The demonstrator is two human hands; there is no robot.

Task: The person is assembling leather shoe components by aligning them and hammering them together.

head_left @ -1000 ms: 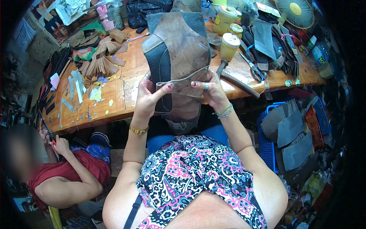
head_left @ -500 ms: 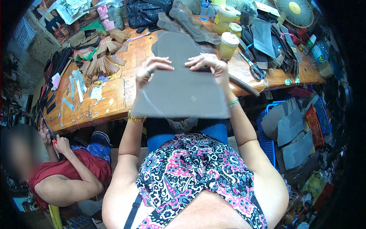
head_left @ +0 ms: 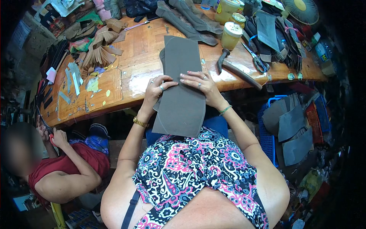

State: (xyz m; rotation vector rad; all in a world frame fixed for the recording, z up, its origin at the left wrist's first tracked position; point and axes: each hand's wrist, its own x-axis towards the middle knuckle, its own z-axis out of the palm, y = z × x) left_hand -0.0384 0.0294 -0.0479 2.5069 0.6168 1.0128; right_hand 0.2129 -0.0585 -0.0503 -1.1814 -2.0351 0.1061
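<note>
A long dark grey sheet [head_left: 181, 110], marked with faint curved outlines, lies over the table's front edge and reaches toward my lap. Another grey piece shows from beneath along its left side. My left hand [head_left: 157, 88] is closed on the left edge, fingers on top; its thumb is not clear. Across the middle of the sheet, my right hand [head_left: 200, 84] lies with fingers stretched out flat, their tips slightly blurred and close to the left fingertips. To the right of that hand rests a hammer [head_left: 241, 75] with a dark head and a long handle.
On the wooden table [head_left: 139, 57] stand jars of yellowish stuff [head_left: 231, 36], beside scissors [head_left: 260, 64] and stacked dark pieces [head_left: 268, 34]. Brown strips [head_left: 100, 53] and scraps lie left. A blue basket [head_left: 270, 147] holds grey sheets at right. Another person [head_left: 70, 168] handles red-handled scissors at left.
The grey sheet has turned lengthwise and come down onto the table edge. My right hand has shifted from gripping it to lying flat on it. The hammer is now fully uncovered.
</note>
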